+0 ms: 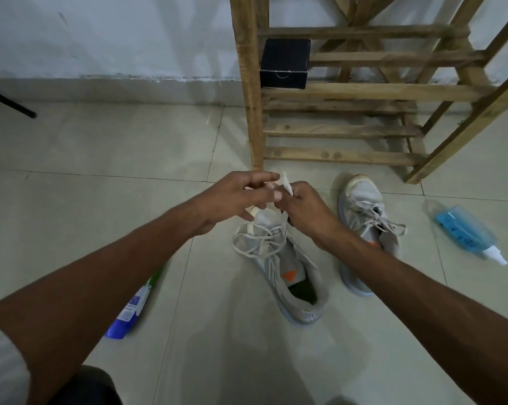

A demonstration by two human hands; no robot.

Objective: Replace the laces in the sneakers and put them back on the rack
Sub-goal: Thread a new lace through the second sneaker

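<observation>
Floor (101,200): pale glossy tiles, meeting a white wall (101,33) with a scuffed base. A wooden slatted rack (364,92) stood against the wall, with a black box (285,64) on one of its shelves at the left post. Two grey sneakers lay on the tiles in front of the rack, toes toward it. The near sneaker (293,282) sat directly below the person's hands, its old laces (255,238) loosened and looped over the tongue. The second sneaker (366,229) lay just to its right, laces also slack. Both hands were raised above the toe of the near sneaker, close together. The right hand (308,211) had its fingers curled and pinched the end of a white lace (286,185), which stuck up between the two hands. The left hand (238,197) had its fingers stretched nearly straight, tips at the lace; real contact could not be made out because of blur. A blue spray bottle (466,232) lay on its side well right of the sneakers. A blue, white and green pouch (130,311) lay on the floor, partly under the left forearm. A black rod (10,103) slanted in at the far left edge.
</observation>
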